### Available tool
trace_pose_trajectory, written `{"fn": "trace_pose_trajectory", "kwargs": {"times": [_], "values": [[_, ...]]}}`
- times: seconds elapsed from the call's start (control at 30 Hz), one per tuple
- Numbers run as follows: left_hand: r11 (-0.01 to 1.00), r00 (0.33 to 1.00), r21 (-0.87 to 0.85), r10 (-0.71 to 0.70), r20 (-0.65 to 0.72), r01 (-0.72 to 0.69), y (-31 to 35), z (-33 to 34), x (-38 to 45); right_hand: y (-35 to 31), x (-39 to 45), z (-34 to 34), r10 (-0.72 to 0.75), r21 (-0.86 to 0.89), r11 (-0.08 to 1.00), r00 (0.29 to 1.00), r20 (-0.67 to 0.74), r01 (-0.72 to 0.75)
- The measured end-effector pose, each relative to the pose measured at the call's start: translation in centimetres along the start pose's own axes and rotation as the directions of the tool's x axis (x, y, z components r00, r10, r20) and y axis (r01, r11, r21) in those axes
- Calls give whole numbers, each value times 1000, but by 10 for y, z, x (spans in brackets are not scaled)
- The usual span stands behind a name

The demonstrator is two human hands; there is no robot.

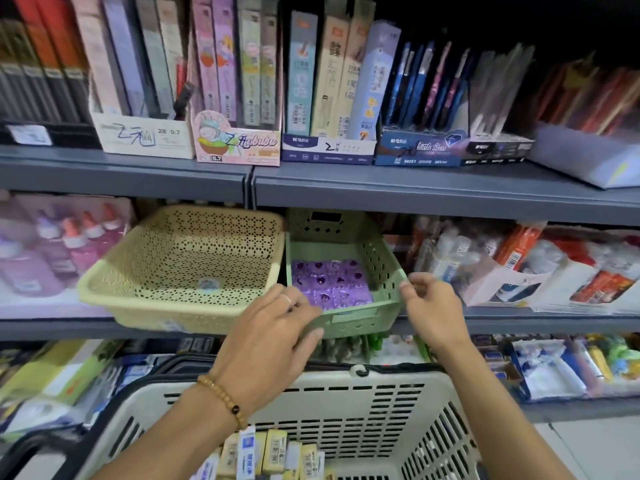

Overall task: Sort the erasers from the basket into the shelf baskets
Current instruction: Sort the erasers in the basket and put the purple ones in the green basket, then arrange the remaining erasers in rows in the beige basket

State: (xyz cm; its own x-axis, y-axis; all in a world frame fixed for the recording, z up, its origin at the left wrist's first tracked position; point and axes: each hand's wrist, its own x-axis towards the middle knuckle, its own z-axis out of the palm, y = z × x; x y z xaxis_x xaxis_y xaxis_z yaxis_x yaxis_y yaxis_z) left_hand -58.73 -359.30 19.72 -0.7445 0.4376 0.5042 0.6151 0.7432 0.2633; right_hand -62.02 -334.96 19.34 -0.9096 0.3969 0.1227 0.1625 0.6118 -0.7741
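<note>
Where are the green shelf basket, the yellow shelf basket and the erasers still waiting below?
green shelf basket (379,268): head view, right wall.
yellow shelf basket (145,311): head view, front wall.
erasers (273,452): head view, a wrapped pack's label.

A white slotted shopping basket (346,403) sat lowest in view, holding yellow and white wrapped erasers (263,455) with barcode labels. On the shelf stood a beige perforated basket (138,306), tilted forward, and beside it a green basket (381,268) containing purple erasers (329,282).
</note>
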Motion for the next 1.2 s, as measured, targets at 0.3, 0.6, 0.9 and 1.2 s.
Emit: {"fn": "trace_pose_trajectory", "kwargs": {"times": [0.3, 0.6, 0.9, 1.2], "values": [[900, 941, 321, -332, 68, 295, -114, -65, -43, -113, -79, 93, -640, -243, 660, 701, 315, 711], [954, 970, 186, -243, 15, 236, -121, -47, -30, -135, -61, 115, -587, -386, 536, 660, 468, 751], [889, 888, 37, -458, 41, 456, -86, -25, -151, -60, -151, 122, -320, -74, 912, 815, 482, 402], [569, 447, 346, -813, 375, 746, -88, 35, -181, -20, -190, 188, 382, -136, 898, 590, 711, -418]]}}
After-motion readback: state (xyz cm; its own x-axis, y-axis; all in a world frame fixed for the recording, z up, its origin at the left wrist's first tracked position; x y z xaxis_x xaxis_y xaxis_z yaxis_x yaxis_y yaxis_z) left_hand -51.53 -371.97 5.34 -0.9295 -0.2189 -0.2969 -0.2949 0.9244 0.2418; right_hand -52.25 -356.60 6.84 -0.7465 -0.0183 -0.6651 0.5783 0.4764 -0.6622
